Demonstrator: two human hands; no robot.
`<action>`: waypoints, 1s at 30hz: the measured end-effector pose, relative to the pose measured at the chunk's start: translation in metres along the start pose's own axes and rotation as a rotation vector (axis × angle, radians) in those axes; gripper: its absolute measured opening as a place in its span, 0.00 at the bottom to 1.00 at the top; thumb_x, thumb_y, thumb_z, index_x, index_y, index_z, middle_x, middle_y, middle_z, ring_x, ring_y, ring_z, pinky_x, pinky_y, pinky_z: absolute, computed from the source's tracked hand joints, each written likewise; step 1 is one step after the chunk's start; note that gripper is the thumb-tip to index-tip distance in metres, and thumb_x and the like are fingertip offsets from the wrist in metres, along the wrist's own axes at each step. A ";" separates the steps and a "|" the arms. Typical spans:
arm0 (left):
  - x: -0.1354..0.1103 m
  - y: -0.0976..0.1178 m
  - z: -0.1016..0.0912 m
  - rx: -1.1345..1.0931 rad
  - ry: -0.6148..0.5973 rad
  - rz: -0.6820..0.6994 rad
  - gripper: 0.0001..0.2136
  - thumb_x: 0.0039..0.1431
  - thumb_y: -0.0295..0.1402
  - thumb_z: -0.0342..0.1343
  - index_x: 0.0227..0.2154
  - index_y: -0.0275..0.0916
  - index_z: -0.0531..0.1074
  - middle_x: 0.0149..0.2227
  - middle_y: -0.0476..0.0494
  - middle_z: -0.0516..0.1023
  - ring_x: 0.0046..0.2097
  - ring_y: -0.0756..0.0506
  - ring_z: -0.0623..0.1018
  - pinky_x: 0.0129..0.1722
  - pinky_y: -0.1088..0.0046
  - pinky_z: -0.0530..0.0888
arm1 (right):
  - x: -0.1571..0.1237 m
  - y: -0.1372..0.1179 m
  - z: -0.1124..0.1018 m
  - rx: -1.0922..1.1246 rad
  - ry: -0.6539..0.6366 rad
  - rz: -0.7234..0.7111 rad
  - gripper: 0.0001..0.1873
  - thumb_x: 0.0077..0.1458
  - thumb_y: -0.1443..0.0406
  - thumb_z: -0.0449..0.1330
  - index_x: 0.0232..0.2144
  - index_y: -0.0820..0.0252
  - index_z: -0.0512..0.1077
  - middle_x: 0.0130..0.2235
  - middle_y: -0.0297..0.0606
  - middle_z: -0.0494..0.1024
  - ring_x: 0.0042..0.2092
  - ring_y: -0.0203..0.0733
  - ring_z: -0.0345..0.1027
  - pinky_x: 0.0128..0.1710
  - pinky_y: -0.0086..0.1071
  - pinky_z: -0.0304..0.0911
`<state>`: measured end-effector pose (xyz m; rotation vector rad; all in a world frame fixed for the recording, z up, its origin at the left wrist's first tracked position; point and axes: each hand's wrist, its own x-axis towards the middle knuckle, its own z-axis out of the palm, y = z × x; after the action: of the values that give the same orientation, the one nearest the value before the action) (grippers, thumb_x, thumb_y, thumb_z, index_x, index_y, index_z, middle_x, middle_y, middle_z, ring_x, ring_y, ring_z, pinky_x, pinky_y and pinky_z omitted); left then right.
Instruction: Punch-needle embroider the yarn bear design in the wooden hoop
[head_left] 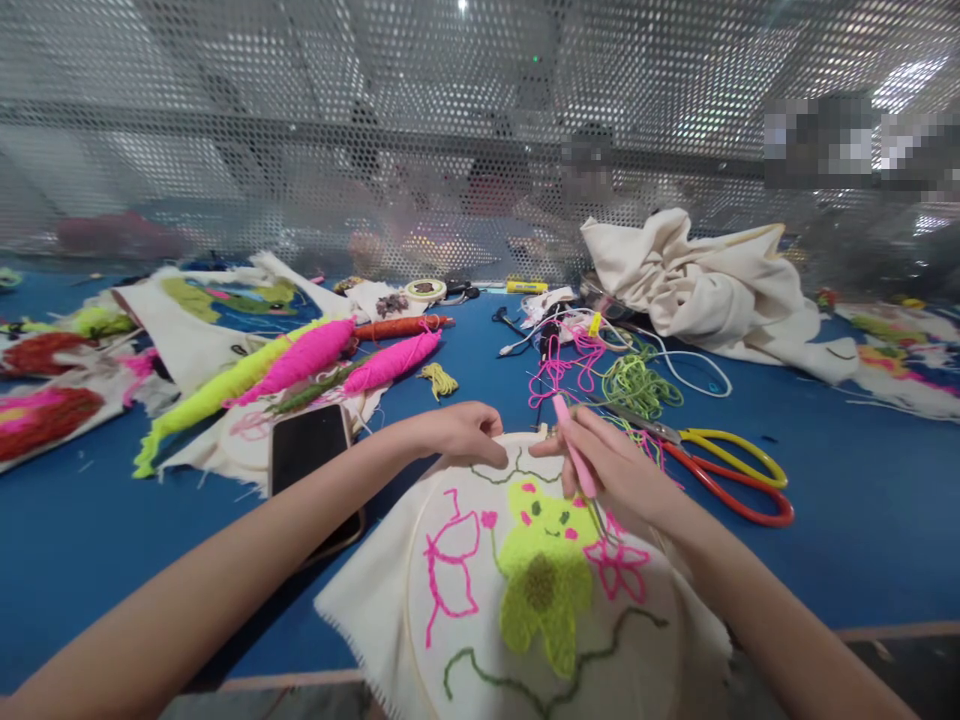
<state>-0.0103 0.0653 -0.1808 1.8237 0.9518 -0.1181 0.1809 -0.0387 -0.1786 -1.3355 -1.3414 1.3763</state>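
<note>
White cloth stretched in an embroidery hoop [411, 590] leans at the table's front edge. On it are a fuzzy yellow-green bear figure [546, 570], pink outline shapes and dark green wavy lines. My left hand [466, 432] is closed at the hoop's far left rim, its thumb over the cloth and the other fingers curled. My right hand [619, 465] grips a pink-handled punch needle [576, 450] and rests by the far right rim. The tool's thin metal end points down over the pink flower [616, 570]. Pink yarn lies behind its handle.
Scissors [720, 460] with yellow and red handles lie right of the hoop, near tangled green yarn [641, 380]. A phone [311, 450] sits left, beside pink yarn bundles [394, 362]. Crumpled white cloth [697, 270] lies back right, before a perforated metal screen [300, 150].
</note>
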 end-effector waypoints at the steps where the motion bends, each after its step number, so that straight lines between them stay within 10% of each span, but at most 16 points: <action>1: 0.000 0.000 0.000 0.000 0.001 -0.004 0.11 0.39 0.37 0.57 0.25 0.39 0.63 0.20 0.55 0.64 0.21 0.53 0.63 0.18 0.78 0.59 | 0.000 0.000 0.000 0.006 -0.009 0.003 0.14 0.59 0.53 0.48 0.27 0.55 0.59 0.14 0.25 0.63 0.22 0.36 0.64 0.28 0.31 0.60; 7: 0.000 0.001 0.000 0.009 0.003 0.016 0.11 0.39 0.37 0.57 0.25 0.39 0.63 0.20 0.55 0.64 0.21 0.53 0.63 0.18 0.78 0.59 | -0.005 -0.005 0.004 -0.028 -0.041 -0.041 0.16 0.60 0.53 0.48 0.25 0.55 0.60 0.13 0.26 0.61 0.30 0.38 0.67 0.39 0.34 0.61; 30: -0.001 0.003 0.001 0.035 0.024 -0.010 0.11 0.38 0.38 0.57 0.24 0.40 0.62 0.19 0.55 0.64 0.21 0.52 0.63 0.18 0.77 0.59 | -0.003 -0.003 -0.001 0.021 -0.034 -0.013 0.15 0.59 0.52 0.49 0.26 0.54 0.60 0.14 0.27 0.63 0.27 0.38 0.66 0.34 0.34 0.61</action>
<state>-0.0090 0.0635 -0.1780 1.8568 0.9817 -0.1199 0.1825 -0.0414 -0.1753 -1.2922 -1.3522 1.4069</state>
